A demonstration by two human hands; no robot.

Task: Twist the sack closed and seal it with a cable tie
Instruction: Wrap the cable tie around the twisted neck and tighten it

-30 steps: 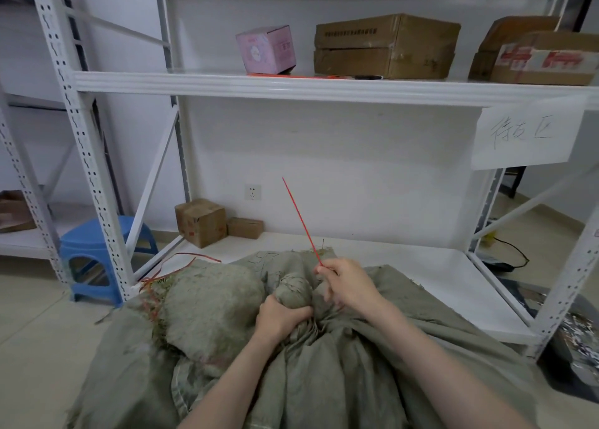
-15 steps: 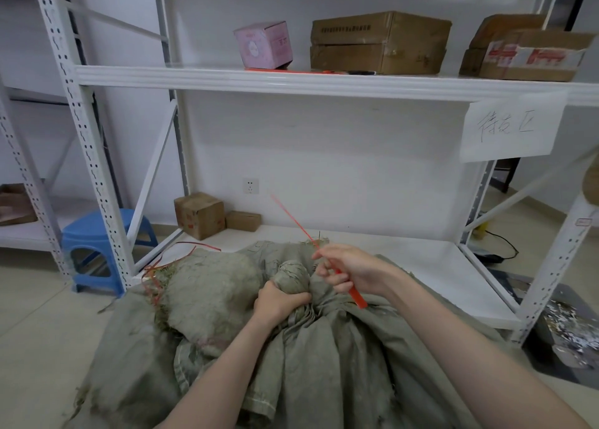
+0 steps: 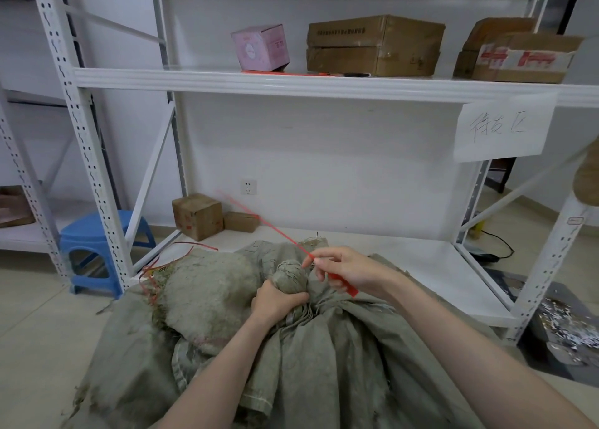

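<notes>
Centre of frame: left hand (image 3: 275,302) grips the twisted neck of the sack (image 3: 324,363); right hand (image 3: 346,268) pinches a red cable tie (image 3: 285,235) — its tail slanting toward upper left.

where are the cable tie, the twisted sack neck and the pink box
cable tie (image 3: 347,287): head view, its wide red end
twisted sack neck (image 3: 290,278): head view, middle of the bunched knob
pink box (image 3: 261,47): head view, front face

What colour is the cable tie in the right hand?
Red; the cable tie shows best in the head view.
</notes>
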